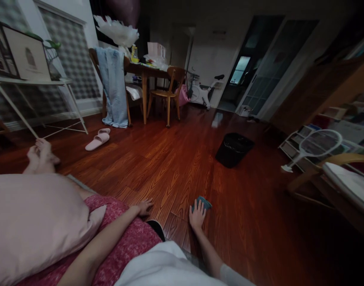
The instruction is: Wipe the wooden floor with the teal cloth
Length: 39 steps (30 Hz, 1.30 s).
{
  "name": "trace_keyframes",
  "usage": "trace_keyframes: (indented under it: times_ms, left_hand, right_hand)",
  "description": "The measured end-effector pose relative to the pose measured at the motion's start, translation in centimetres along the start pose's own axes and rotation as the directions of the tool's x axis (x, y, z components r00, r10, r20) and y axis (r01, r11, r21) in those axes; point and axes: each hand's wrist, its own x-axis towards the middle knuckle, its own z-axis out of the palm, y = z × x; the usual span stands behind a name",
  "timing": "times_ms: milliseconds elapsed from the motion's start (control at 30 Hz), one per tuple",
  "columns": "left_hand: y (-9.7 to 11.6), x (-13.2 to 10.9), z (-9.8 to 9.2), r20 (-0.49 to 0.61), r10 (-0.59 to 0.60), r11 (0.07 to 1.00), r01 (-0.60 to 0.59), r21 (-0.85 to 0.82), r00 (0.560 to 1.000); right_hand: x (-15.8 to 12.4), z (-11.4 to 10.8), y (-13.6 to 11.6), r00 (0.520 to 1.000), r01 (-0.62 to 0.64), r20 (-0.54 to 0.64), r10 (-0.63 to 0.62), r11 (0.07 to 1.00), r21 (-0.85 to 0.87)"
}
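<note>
My right hand (197,215) lies flat with its fingers spread on a small blue-green cloth (206,203), pressing it on the wooden floor (170,174). Most of the cloth is hidden under the palm. Beside the red patterned fabric over my lap (119,210), my left hand (145,207) rests with its fingers stretched out, touching the floor and holding nothing. A dark rounded object (156,228), partly covered, lies between my two arms. On my legs at the left sits a large pale pink pillow (35,222).
A black trash bin (233,151) stands ahead to the right. Pink slippers (98,140) lie at the left, near a white side table (35,80). A wooden chair (169,93) and an exercise bike (201,93) are farther back. A white racket (315,145) leans at the right.
</note>
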Motion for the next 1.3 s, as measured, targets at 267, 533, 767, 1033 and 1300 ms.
trace_keyframes:
  times_ms: [267, 533, 767, 1033, 1300]
  left_hand:
    - [-0.3, 0.0, 0.2, -0.016, 0.007, 1.000, -0.007, -0.005, 1.000]
    - [-0.7, 0.3, 0.6, 0.000, 0.005, 1.000, -0.005, -0.026, 1.000]
    - [-0.9, 0.3, 0.6, 0.024, 0.002, 0.999, -0.001, -0.050, 1.000]
    - [-0.8, 0.2, 0.7, 0.021, -0.004, 0.999, 0.005, -0.054, 1.000]
    - [-1.1, 0.3, 0.9, 0.013, 0.004, 0.999, -0.004, -0.051, 1.000]
  right_hand:
    - [-5.5, -1.8, -4.2, 0.833, 0.525, 0.129, -0.539, 0.842, 0.128]
    - [-6.0, -4.4, 5.6, 0.878, 0.452, 0.155, -0.452, 0.891, 0.038]
    - [-1.8, -2.5, 6.4, 0.997, -0.076, -0.028, 0.075, 0.996, -0.055]
    - [-3.0, -1.7, -4.2, 0.965, 0.227, 0.130, -0.230, 0.973, 0.036]
    - [-7.9, -4.2, -4.6, 0.718, 0.637, 0.202, -0.666, 0.746, 0.196]
